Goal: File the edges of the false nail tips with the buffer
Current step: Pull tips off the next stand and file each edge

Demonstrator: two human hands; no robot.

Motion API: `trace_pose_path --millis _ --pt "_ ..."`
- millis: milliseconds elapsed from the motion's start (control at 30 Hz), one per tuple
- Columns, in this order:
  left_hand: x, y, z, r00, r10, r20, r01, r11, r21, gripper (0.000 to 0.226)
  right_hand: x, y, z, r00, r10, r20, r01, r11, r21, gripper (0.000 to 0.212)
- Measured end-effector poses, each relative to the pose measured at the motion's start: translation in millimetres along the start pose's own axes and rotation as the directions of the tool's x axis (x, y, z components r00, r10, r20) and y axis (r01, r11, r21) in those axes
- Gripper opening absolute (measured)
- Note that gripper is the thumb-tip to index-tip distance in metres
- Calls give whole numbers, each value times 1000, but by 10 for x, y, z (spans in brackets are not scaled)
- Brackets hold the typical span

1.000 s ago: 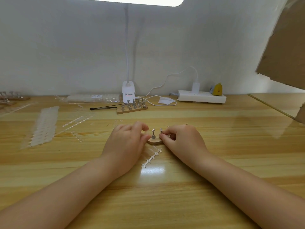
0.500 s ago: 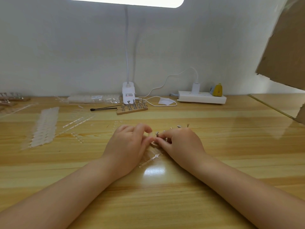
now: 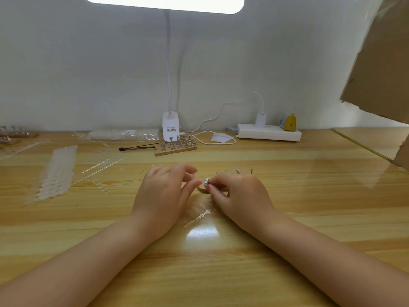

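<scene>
Two hands: both meet at the middle of the desk (image 3: pixel 287 229); the right hand (image 3: pixel 241 196) has its fingers curled and pinches a small metal peg (image 3: pixel 207 181) at its fingertips; the left hand (image 3: pixel 163 193) has thumb and forefinger bent toward the same spot, and whether they grip anything I cannot tell.
Risk, the peg: it is tiny and held only at the fingertips; a slip would probably send it rolling away among the loose pegs (image 3: pixel 238 170) just beyond the right hand.
Risk, the wooden base (image 3: pixel 202 189): it sits between the two hands, mostly hidden; a sideways push could tip it (little of it shows, so its footing is a guess).
Risk, the clear strip (image 3: pixel 200 217): it lies just nearer the person than the fingers, below the gap between the hands; a shifting wrist could drag or snap it.
Risk, the task: no buffer is visible anywhere, so filing looks not yet begun; one must be found first.
Nail tips: clear, pale, thin plastic, hard to make out against the wood; rows of them (image 3: pixel 56 173) lie well to the left of the left hand, with loose strips (image 3: pixel 103 166) between; they look light and easily scattered.
Far side: a wooden stand of pegs (image 3: pixel 176 149) and a thin brush (image 3: pixel 138 148) lie well beyond the hands.
</scene>
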State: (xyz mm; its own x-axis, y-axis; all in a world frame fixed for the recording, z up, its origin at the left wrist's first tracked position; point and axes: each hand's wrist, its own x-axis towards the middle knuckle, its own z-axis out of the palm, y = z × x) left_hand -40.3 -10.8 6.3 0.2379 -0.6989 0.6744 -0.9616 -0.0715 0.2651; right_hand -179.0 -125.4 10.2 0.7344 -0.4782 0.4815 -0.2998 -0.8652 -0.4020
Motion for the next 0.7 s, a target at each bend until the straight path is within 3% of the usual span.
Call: trace_pose_path --millis 133,200,400,700 --pt "2 58 -10 997 23 -67 -28 996 -83 36 -2 6 -4 996 84 -35 -67 941 333 8" --pt "0 61 -6 997 25 -69 -32 994 -109 35 -5 -1 -2 997 80 -24 -63 909 411 8" --pt "4 43 -8 998 22 -65 -30 992 -122 35 -21 -14 -2 999 -27 -27 36 900 434 10" --pt "3 63 -37 998 31 -57 -37 992 -120 35 -16 7 0 997 -62 -40 74 881 468 12"
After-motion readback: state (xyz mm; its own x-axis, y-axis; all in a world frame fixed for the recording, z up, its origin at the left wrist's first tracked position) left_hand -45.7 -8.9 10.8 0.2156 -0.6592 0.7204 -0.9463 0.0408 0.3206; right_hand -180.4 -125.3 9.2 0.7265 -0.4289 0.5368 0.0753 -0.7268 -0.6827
